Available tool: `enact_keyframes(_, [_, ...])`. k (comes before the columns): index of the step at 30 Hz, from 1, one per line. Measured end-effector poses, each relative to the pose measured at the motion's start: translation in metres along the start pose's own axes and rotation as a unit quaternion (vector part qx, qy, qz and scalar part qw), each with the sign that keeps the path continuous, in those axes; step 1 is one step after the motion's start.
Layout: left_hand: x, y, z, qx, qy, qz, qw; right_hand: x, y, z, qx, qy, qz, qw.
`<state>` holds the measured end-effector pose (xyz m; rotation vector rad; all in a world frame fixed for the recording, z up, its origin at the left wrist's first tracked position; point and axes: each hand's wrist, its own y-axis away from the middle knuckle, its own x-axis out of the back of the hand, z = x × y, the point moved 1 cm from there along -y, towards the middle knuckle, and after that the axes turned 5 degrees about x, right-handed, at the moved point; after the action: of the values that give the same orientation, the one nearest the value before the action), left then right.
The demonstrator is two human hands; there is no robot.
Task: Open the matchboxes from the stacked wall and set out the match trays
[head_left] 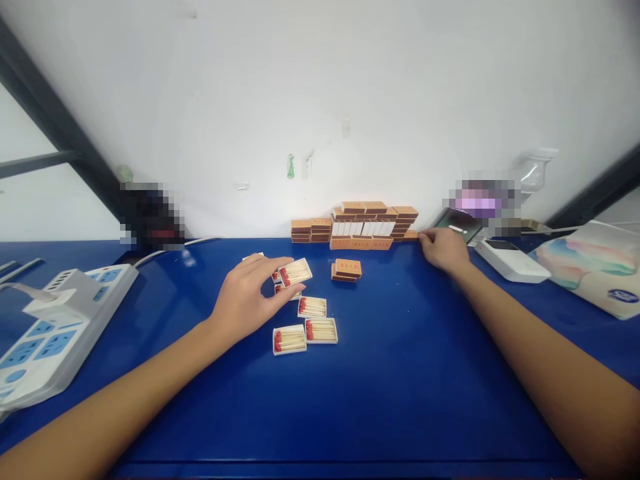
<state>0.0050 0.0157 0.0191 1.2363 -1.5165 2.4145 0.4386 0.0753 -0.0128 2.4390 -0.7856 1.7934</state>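
Note:
My left hand (250, 287) pinches a white matchbox tray (296, 273) filled with red-tipped matches, thumb in front and fingers behind. Below and partly behind it are more match trays, among them a tray (313, 307), another tray (321, 330) and a nearer tray (289, 340). At the back, my right hand (445, 249) has its fingertips closed on the right end of a flat orange matchbox (411, 235). That box lies beside a stack of matchboxes (363, 243) against the wall. In front of the stack sit two piled matchboxes (347, 269).
A white power strip (100, 313) with a plugged-in cable lies at the left. To the right are a dark phone-like device (457, 223), a white device (513, 260) and a tissue pack (595, 267). The blue table (375, 407) meets a white wall.

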Motion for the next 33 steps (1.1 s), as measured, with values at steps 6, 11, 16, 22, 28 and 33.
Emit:
enact_keyframes(6, [0.002, -0.001, -0.005, 0.012, -0.028, -0.017, 0.999, 0.021, 0.011, -0.014, 0.031, 0.012, 0.039, 0.999])
enact_keyframes(11, [0.005, -0.004, -0.013, 0.017, -0.078, -0.047, 0.996, 0.041, 0.043, -0.058, 0.136, -0.097, -0.014, 0.986])
enact_keyframes(16, [0.001, -0.001, -0.006, -0.036, -0.001, -0.135, 0.990, 0.030, 0.081, -0.100, 0.331, -0.181, -0.160, 0.912])
enact_keyframes(22, [-0.005, 0.003, 0.004, -0.040, 0.051, -0.189, 0.980, 0.028, 0.088, -0.108, 0.357, -0.177, -0.130, 0.908])
enact_keyframes(28, [-0.003, 0.003, 0.008, -0.012, 0.061, -0.137, 0.989, 0.041, 0.114, -0.128, 0.391, -0.277, -0.163, 0.863])
enact_keyframes(33, [0.000, 0.001, 0.016, -0.037, 0.076, -0.090, 0.992, 0.044, 0.145, -0.147, 0.425, -0.303, -0.198, 0.830])
